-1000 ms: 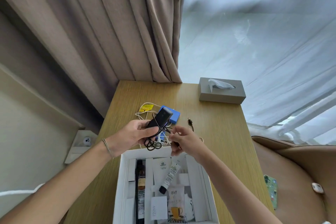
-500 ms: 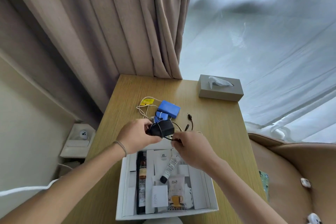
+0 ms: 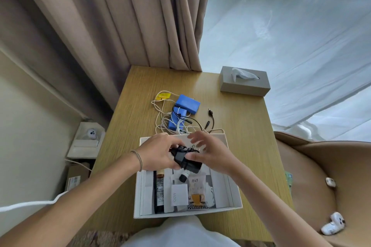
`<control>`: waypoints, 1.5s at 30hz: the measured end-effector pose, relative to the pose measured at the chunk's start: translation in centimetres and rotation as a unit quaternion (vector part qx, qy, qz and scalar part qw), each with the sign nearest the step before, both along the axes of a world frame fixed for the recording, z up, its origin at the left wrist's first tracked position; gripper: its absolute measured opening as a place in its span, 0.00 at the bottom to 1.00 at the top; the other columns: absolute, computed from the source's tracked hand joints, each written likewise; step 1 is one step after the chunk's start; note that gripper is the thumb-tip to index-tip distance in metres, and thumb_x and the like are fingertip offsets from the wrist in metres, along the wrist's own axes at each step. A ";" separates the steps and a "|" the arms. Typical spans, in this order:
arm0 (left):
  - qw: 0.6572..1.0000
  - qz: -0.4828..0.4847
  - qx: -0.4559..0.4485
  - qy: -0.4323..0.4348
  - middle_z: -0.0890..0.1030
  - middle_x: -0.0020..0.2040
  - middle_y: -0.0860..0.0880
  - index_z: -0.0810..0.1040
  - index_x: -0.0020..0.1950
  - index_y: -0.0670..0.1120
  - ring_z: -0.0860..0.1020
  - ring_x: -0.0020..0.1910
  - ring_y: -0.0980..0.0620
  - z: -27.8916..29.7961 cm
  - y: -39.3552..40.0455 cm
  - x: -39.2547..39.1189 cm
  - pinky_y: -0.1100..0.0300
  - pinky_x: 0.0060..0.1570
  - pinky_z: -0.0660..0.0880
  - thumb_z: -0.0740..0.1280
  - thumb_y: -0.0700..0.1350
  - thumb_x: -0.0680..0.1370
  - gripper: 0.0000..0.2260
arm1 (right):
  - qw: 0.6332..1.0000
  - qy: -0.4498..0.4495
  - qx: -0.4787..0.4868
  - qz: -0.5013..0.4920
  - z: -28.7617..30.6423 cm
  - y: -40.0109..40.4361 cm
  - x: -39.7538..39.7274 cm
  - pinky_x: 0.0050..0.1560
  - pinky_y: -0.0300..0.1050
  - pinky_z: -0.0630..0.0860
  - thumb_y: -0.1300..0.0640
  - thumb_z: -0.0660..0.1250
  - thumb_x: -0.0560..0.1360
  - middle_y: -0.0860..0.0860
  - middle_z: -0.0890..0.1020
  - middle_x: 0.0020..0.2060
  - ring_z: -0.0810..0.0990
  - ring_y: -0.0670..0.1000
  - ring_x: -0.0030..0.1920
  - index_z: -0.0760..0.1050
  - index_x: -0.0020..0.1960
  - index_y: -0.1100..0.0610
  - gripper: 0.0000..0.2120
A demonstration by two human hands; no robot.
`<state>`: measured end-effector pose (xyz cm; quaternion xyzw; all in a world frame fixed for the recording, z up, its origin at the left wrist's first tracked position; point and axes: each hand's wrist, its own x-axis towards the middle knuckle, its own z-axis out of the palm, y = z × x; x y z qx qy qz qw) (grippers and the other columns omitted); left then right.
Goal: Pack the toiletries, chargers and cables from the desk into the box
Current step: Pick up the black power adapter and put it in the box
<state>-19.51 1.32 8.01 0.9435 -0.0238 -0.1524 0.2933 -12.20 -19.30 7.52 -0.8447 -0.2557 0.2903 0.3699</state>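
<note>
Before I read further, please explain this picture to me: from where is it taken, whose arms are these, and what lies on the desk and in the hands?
There is no machine here. A person wears a camera on the head, so you look down along that person's own arms. The left hand grips a black charger with its cable bundled on it, just above the white box; the right hand touches it with loosely spread fingers. The box stands on the wooden desk and already holds a dark bottle, a small tube and a white card. Behind it lie blue packs tangled with white cables, and a tissue box.
</note>
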 end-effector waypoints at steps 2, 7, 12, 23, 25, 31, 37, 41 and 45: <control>1.000 -0.011 -0.017 0.001 0.78 0.48 0.59 0.79 0.58 0.59 0.74 0.50 0.58 -0.4 -0.1 -0.2 0.59 0.49 0.73 0.78 0.55 0.65 0.23 | 0.991 0.132 0.010 0.008 -0.7 -0.1 0.0 0.59 0.48 0.80 0.51 0.75 0.75 0.52 0.84 0.56 0.83 0.51 0.55 0.75 0.68 0.52 0.23; 0.999 0.001 -0.010 -0.031 0.78 0.60 0.58 0.76 0.66 0.59 0.72 0.62 0.56 -2.3 0.4 -1.2 0.57 0.63 0.70 0.78 0.51 0.70 0.26 | 0.982 0.179 0.011 -0.054 -2.6 -0.2 -0.5 0.51 0.46 0.82 0.52 0.75 0.74 0.53 0.87 0.46 0.86 0.53 0.47 0.83 0.57 0.55 0.13; 0.982 0.118 0.056 -0.135 0.79 0.59 0.53 0.78 0.65 0.53 0.75 0.60 0.51 -3.8 3.1 -2.4 0.52 0.60 0.74 0.72 0.43 0.74 0.19 | 0.964 0.180 -0.003 -0.196 -5.0 -1.7 -1.4 0.45 0.51 0.86 0.53 0.77 0.72 0.54 0.86 0.45 0.88 0.52 0.42 0.80 0.52 0.55 0.12; 0.958 0.209 0.138 -0.142 0.81 0.54 0.51 0.78 0.63 0.50 0.79 0.51 0.49 -6.3 4.8 -3.7 0.57 0.43 0.77 0.69 0.41 0.74 0.17 | 0.955 0.007 -0.103 -0.278 -7.7 -1.4 -2.8 0.20 0.35 0.72 0.41 0.75 0.71 0.44 0.82 0.35 0.82 0.44 0.26 0.76 0.50 0.52 0.18; 0.958 0.209 0.138 -0.143 0.81 0.54 0.52 0.78 0.63 0.50 0.79 0.51 0.50 -6.5 4.8 -3.8 0.58 0.41 0.76 0.69 0.42 0.75 0.17 | 0.954 -0.013 -0.137 -0.267 -8.1 -1.4 -2.8 0.25 0.38 0.76 0.41 0.75 0.72 0.46 0.83 0.38 0.82 0.44 0.30 0.77 0.50 0.52 0.17; 0.959 0.205 0.135 -0.143 0.81 0.54 0.52 0.78 0.63 0.50 0.79 0.51 0.50 -6.5 4.9 -3.8 0.59 0.40 0.75 0.68 0.42 0.75 0.16 | 0.952 -0.072 -0.194 -0.227 -9.7 -1.1 -2.9 0.48 0.49 0.81 0.43 0.71 0.76 0.52 0.84 0.51 0.83 0.53 0.49 0.79 0.60 0.56 0.20; 0.959 0.196 0.143 -0.147 0.81 0.54 0.50 0.79 0.62 0.49 0.76 0.54 0.48 -6.2 4.6 -3.4 0.53 0.48 0.77 0.68 0.42 0.75 0.15 | 0.948 -0.108 -0.252 -0.164 -9.6 -0.9 -2.3 0.52 0.49 0.79 0.44 0.68 0.79 0.54 0.83 0.55 0.82 0.56 0.51 0.78 0.63 0.57 0.20; 0.957 0.192 0.145 -0.164 0.81 0.55 0.50 0.80 0.62 0.48 0.75 0.57 0.48 -5.1 3.9 -2.1 0.51 0.55 0.75 0.66 0.46 0.78 0.13 | 0.948 -0.138 -0.254 -0.131 -8.0 -0.7 -2.0 0.54 0.51 0.78 0.47 0.67 0.79 0.53 0.81 0.54 0.80 0.57 0.54 0.80 0.57 0.56 0.15; 0.962 0.183 0.108 -0.172 0.81 0.57 0.52 0.79 0.63 0.50 0.75 0.58 0.50 -3.8 2.7 0.1 0.53 0.53 0.75 0.65 0.47 0.79 0.13 | 0.958 -0.160 -0.200 -0.129 -5.7 -0.6 -0.3 0.51 0.51 0.80 0.52 0.64 0.77 0.50 0.84 0.50 0.81 0.54 0.52 0.82 0.51 0.55 0.10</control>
